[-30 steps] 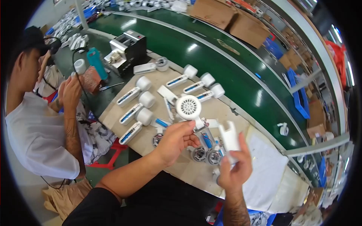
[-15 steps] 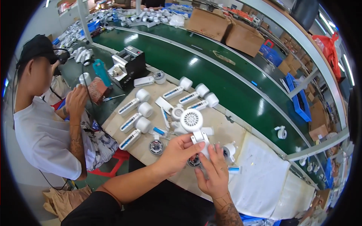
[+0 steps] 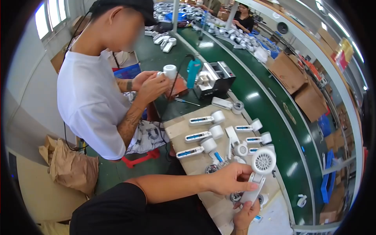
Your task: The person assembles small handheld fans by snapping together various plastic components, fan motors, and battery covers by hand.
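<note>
A white handheld fan (image 3: 264, 161) with a round slotted grille is held over the workbench, grille end up. My left hand (image 3: 231, 179) grips its handle just below the hinged neck, thumb across the front. Lower down, my right hand (image 3: 246, 215) is closed around the handle's bottom end. Partly hidden beneath my hands is a round open fan housing (image 3: 236, 196). Left of and beyond them lie several white fan bodies (image 3: 197, 136) with open handles showing blue strips inside. Among these sits a smaller slotted round head (image 3: 240, 149).
A co-worker in a white shirt (image 3: 88, 90) sits at left, handling a white round part (image 3: 169, 71). Near that person are a teal power screwdriver (image 3: 192, 73), a screwdriver (image 3: 187, 102) and a black-and-silver machine (image 3: 217, 80). A green conveyor (image 3: 250, 78) runs alongside; cardboard boxes (image 3: 288, 72) stand beyond.
The view has swung left, so the bench and my hands appear farther right. My right hand has gone from spread fingers beside the handle to gripping its lower end. The left keeps its hold.
</note>
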Tool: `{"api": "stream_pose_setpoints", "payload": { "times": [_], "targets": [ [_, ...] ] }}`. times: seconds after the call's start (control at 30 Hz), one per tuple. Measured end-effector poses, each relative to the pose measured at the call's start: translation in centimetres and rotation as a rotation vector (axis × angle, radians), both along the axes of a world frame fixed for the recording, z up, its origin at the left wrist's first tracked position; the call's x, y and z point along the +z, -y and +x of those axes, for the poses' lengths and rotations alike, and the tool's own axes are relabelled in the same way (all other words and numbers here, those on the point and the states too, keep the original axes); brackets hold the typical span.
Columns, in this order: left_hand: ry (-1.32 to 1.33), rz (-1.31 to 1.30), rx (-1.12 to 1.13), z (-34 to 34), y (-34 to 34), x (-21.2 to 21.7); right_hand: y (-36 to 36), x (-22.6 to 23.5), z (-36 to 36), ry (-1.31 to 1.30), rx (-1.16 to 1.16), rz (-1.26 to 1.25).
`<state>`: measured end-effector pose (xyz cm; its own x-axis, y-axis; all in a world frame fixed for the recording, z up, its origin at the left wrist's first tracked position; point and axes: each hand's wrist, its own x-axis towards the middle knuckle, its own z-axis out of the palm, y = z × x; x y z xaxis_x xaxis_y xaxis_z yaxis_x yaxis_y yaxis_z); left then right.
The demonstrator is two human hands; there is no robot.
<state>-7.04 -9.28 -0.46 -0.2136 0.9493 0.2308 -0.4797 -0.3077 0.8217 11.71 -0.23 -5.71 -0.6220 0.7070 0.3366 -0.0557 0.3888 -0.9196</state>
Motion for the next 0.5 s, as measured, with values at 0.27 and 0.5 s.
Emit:
{"api": "stream_pose_setpoints", "payload": {
  "times": [0.27,0.5],
  "targets": [
    [0.211,0.027,0.086,-1.2,2.0,0.0,0.2,3.1,-3.2,0.064,0.077,0.050],
    [0.171,-0.036,0.043,-1.5,2.8,-0.8,1.7,2.1,-2.4,0.149,0.047,0.036]
  ]
}}
